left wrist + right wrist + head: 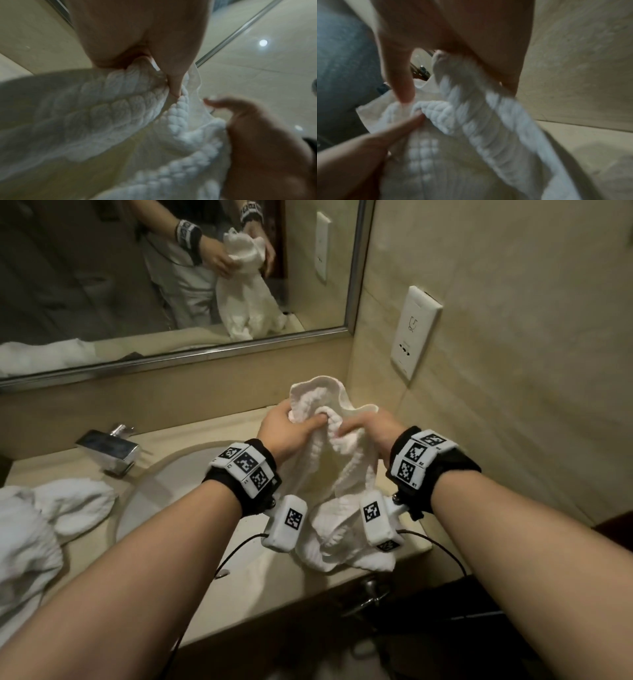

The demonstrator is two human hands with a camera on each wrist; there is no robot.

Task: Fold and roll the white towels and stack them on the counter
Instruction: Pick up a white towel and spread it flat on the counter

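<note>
- Towel [337, 474], white and waffle-textured: you hold it bunched above the counter [191, 604], to the right of the sink [164, 474], with its lower end resting on the counter near the front edge.
- Your left hand [286, 433] has a closed grip on the upper edge, thumb pinching a fold against the fingers.
- Your right hand [371, 431] grips the same edge just beside the left, fingers curled round the cloth.
- From the left wrist view, your thumb [175, 83] presses into the ribbed hem.
- More white towels [41, 525] lie crumpled on the counter left of the sink, well apart from your hands.
- A faucet [109, 450] stands behind the sink, and the mirror [102, 285] reflects your hands and the towel.
</note>
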